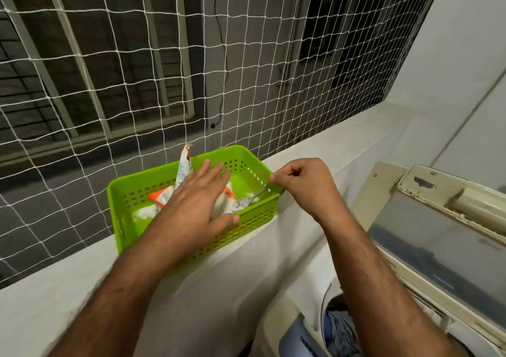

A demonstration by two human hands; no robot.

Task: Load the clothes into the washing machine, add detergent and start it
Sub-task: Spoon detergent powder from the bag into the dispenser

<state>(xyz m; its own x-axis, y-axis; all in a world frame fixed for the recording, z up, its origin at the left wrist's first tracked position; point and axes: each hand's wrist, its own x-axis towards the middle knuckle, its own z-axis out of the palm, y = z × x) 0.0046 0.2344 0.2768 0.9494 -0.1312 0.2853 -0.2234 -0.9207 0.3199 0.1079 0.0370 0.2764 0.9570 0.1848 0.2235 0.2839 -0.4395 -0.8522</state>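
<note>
A green perforated basket (254,221) stands on the white ledge. Inside it lie an opened orange-and-white detergent packet (184,170), spilled white powder (143,212) and a metal spoon (243,202) with powder on it. My left hand (197,203) reaches into the basket with its fingers spread flat over the packet. My right hand (304,185) is curled at the basket's right rim, its fingertips pinching the end of the spoon's handle. The washing machine (298,337) sits at the lower right with its lid (438,236) raised and blue clothes (339,329) in the drum.
White safety netting (164,55) closes the opening behind the ledge (54,302). Beyond it are dark barred windows. A white wall (471,55) rises on the right behind the raised lid.
</note>
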